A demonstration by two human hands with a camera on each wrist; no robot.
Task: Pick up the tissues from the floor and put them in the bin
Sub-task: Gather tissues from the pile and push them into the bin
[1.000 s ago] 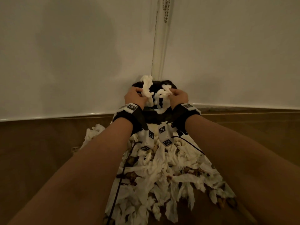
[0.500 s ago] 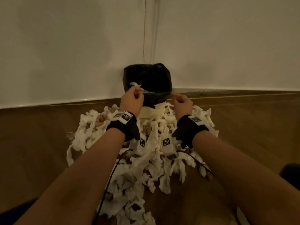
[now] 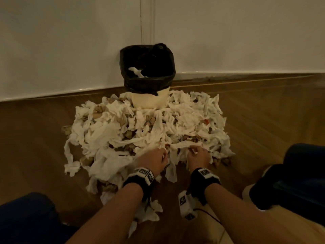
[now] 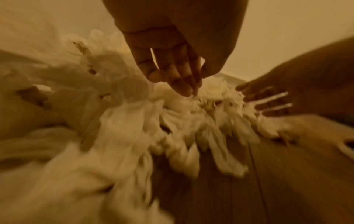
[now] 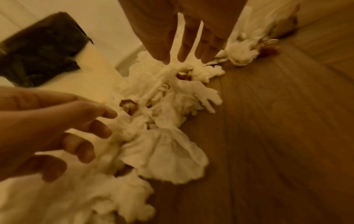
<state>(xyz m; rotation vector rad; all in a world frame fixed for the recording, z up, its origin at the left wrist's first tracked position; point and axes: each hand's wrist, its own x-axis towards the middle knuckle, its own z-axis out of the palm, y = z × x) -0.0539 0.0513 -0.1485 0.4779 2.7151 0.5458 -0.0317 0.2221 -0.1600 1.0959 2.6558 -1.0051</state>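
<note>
Barely any crumpled white tissues [image 3: 140, 134] binned yet, heap remains on the floor.
Black-lined cream bin [image 3: 147, 76] at 12 o'clock; left hand [image 3: 154, 162] and right hand [image 3: 199, 156] reach in, fingers loose, gripping nothing.

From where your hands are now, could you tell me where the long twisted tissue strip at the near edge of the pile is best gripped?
Grip the long twisted tissue strip near its middle, from above and the near side. It lies across the pile's near edge between the left hand and right hand, loose on top, so a pinch should lift it.
</note>
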